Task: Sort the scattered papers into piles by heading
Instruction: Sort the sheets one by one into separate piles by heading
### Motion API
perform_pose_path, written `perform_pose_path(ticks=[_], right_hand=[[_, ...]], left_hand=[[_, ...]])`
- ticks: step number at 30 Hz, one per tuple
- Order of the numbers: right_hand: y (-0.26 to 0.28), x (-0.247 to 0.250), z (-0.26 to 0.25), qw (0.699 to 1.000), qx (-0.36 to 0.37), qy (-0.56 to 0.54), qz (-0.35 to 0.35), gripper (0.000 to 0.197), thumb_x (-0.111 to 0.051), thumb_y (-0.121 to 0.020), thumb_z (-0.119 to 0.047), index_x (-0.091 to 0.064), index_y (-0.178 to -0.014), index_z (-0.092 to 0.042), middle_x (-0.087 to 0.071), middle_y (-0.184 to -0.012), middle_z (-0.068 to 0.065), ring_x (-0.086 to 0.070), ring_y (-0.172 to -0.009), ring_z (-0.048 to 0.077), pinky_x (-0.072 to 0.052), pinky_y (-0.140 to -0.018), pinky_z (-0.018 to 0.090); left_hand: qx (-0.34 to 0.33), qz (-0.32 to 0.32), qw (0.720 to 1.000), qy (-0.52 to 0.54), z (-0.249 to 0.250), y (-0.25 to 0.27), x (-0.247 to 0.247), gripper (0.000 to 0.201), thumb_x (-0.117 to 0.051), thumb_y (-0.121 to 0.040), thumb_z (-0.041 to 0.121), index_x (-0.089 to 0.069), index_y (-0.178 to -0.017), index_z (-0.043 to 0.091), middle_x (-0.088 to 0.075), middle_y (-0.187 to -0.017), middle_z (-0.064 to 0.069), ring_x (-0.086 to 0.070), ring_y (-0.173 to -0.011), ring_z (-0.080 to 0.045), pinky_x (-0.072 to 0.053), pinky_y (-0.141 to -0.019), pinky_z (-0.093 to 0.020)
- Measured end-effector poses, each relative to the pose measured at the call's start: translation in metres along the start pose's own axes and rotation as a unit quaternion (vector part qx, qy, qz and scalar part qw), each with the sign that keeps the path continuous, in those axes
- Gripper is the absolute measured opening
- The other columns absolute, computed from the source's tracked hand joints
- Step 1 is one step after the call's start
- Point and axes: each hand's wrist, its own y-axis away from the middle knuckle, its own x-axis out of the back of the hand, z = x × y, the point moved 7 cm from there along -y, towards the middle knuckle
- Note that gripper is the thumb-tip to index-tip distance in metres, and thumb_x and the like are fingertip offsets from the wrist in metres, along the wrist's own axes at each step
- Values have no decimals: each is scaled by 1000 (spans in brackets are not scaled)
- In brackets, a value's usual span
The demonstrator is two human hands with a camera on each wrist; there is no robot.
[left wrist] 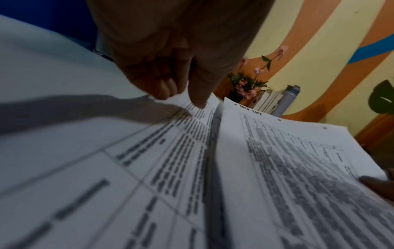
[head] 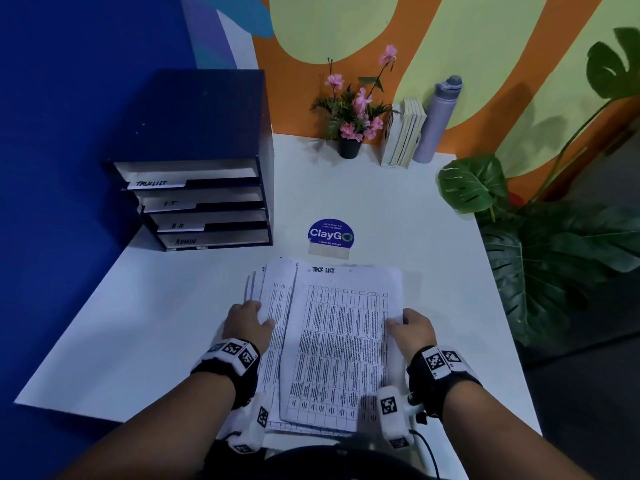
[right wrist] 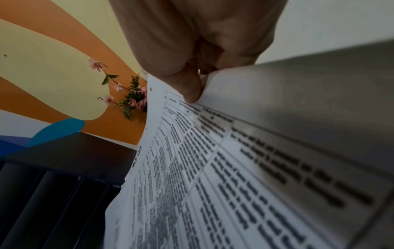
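A stack of printed table sheets [head: 277, 327] lies on the white table [head: 138, 323] in front of me. My left hand [head: 247, 322] grips the stack's left edge, thumb on top [left wrist: 200, 94]. The top sheet [head: 343, 341], headed "TASK LIST" by hand, is lifted at its right side; my right hand [head: 410, 327] pinches its right edge, thumb on top [right wrist: 189, 91]. In the left wrist view that top sheet [left wrist: 287, 168] stands raised above the stack [left wrist: 149, 168]. A dark blue paper tray rack [head: 204, 188] with slots labelled TASKLIST, IT, HR, ADMIN stands at the back left.
A round blue ClayGo sticker [head: 330, 233] lies beyond the papers. At the wall stand a potted pink flower [head: 351, 123], several books [head: 403, 133] and a lilac bottle [head: 438, 123]. A large leafy plant [head: 540, 230] overhangs the table's right edge.
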Motion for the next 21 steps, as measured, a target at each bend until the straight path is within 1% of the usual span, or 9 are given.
perform_pose_path(ticks=[3, 6, 9, 10, 12, 14, 16, 19, 21], right_hand=[[6, -9, -3, 1000, -6, -18, -24, 25, -58, -88, -9, -47, -65, -12, -49, -62, 2, -44, -57, 17, -33, -52, 25], [9, -14, -6, 999, 2, -16, -45, 16, -59, -88, -10, -56, -72, -8, -58, -68, 4, -52, -64, 19, -39, -54, 25], [10, -11, -7, 999, -2, -23, -46, 10, -58, -87, -9, -59, -77, -6, -61, -73, 6, -54, -66, 19, -40, -56, 25], [9, -10, -7, 999, -3, -30, -45, 13, -58, -87, -8, -57, -74, -8, -59, -71, 5, -52, -65, 18, -39, -56, 25], [9, -7, -6, 998, -4, -48, -44, 15, -59, -86, -7, -53, -73, -10, -57, -69, 5, -52, -64, 19, -40, -57, 26], [8, -8, -7, 995, -11, -83, -55, 4, -62, -85, -8, -58, -85, -9, -64, -79, 9, -60, -72, 23, -51, -67, 32], [5, -9, -4, 991, -28, -110, -69, 14, -64, -84, -10, -62, -97, -13, -69, -90, 8, -66, -81, 27, -56, -78, 41], [0, -7, -1, 994, -32, -90, -59, 16, -61, -80, -13, -61, -90, -2, -66, -82, 14, -61, -71, 28, -54, -71, 41], [-1, 1, -1, 997, -29, -67, -22, 14, -62, -82, -12, -55, -77, 0, -62, -75, 15, -56, -67, 25, -51, -65, 35]], left_hand=[[24, -34, 999, -4, -1, 0, -7, 52, -66, -87, 30, -49, -131, 8, -56, -128, -13, -58, -113, -28, -46, -92, -32], [16, -27, 999, 10, 6, 2, -5, 29, -64, -88, 24, -56, -113, 10, -64, -110, -9, -62, -99, -26, -46, -82, -29], [0, -14, 999, 50, 13, 3, -4, 7, -60, -90, 15, -56, -96, 12, -61, -90, -3, -61, -93, -27, -44, -75, -26], [2, -18, 997, 78, 14, 4, -5, 6, -57, -91, 13, -56, -98, 12, -60, -90, -2, -61, -94, -27, -43, -77, -25], [11, -31, 992, 122, 14, 3, -7, 17, -54, -94, 10, -56, -110, 10, -60, -99, -3, -59, -96, -25, -43, -81, -26], [12, -35, 987, 159, 15, 1, -5, 23, -55, -92, 6, -56, -116, 8, -64, -108, -6, -60, -98, -24, -44, -84, -28], [19, -40, 979, 199, 11, -2, -4, 24, -61, -89, 6, -59, -113, 8, -68, -105, -7, -64, -97, -25, -49, -88, -32], [37, -52, 968, 244, 1, -4, -6, 18, -66, -85, 9, -61, -102, 15, -67, -86, -2, -65, -91, -25, -55, -88, -41], [36, -45, 971, 232, -5, -7, -6, 16, -61, -86, 8, -62, -97, 19, -64, -84, 2, -65, -95, -27, -55, -86, -40]])
